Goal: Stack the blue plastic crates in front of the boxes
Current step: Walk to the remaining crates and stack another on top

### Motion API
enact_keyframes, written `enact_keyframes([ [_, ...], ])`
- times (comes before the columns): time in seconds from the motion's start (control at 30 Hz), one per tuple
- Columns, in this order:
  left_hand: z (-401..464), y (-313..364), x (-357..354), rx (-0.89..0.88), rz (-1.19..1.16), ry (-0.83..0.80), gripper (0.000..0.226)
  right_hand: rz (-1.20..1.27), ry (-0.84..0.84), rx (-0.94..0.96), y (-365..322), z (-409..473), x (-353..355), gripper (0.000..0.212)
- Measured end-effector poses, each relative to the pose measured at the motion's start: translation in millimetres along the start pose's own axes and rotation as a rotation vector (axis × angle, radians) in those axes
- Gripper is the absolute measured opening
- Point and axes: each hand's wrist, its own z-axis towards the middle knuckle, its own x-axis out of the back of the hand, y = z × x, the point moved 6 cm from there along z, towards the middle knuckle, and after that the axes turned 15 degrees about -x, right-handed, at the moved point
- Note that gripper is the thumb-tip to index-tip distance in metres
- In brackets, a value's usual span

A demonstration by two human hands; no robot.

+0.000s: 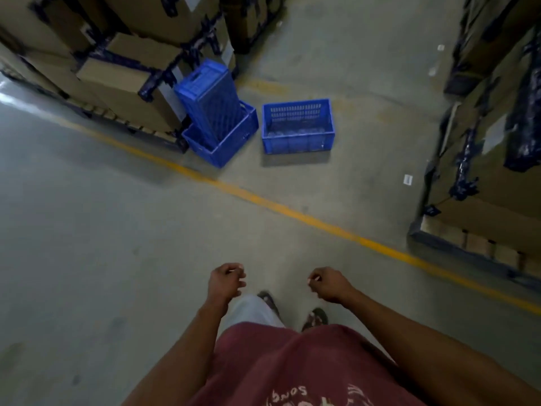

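On the concrete floor [87, 230] of a warehouse aisle, three blue plastic crates were noted beyond a yellow line [263, 202] painted across the floor. One upright crate [298, 126] stood alone, open side up, apart from the other two. To its left, a second crate [225, 140] sat on the floor at the corner of a pallet of cardboard boxes [117, 74]. A third crate [209, 98] stood on end inside that second crate, tilted back against the boxes. The boxes were bound with dark strapping. More strapped boxes [497, 112] were stacked on a pallet along the right side of the aisle, and a small white label [407, 179] lay on the floor near them.

The person stood on the near side of the yellow line, well apart from all three crates. The left hand [225, 281] and the right hand [329, 284] were held out in front of the body, each with fingers loosely curled and holding nothing. A red shirt [292, 370], light trousers and two sandalled feet showed below the hands. The picture was somewhat blurred, so finer detail of the crates could not be confirmed.
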Motion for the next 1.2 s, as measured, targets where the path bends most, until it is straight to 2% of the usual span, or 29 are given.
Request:
enact_keyframes([
  [0.23,172,101,-28,-0.031,-0.062,-0.040,0.016,0.093,0.042,0.022,-131,100,102,0.017],
  [0.4,275,178,-28,-0.120,0.138,-0.214,0.019,0.112,0.080,-0.006,-215,151,181,0.013],
  [0.5,343,224,-30,-0.095,0.157,-0.237,0.016,0.144,0.092,0.012,-265,187,227,0.005],
  [0.6,403,262,-41,-0.052,0.142,-0.239,0.016,0.256,0.112,-0.027,-303,225,269,0.008],
  [0.77,505,311,-77,-0.032,0.165,-0.264,0.016,0.290,0.082,-0.046,-353,306,337,0.021],
  [0.9,575,349,-104,-0.003,0.206,-0.244,0.017,0.300,0.048,-0.042,-386,381,398,0.011],
  [1.07,657,422,-138,-0.049,0.314,-0.339,0.015,0.541,0.013,-0.188,-411,458,463,0.011],
  [1.2,738,487,-165,-0.131,0.405,-0.409,0.014,0.883,-0.055,-0.349,-429,514,488,0.014],
])
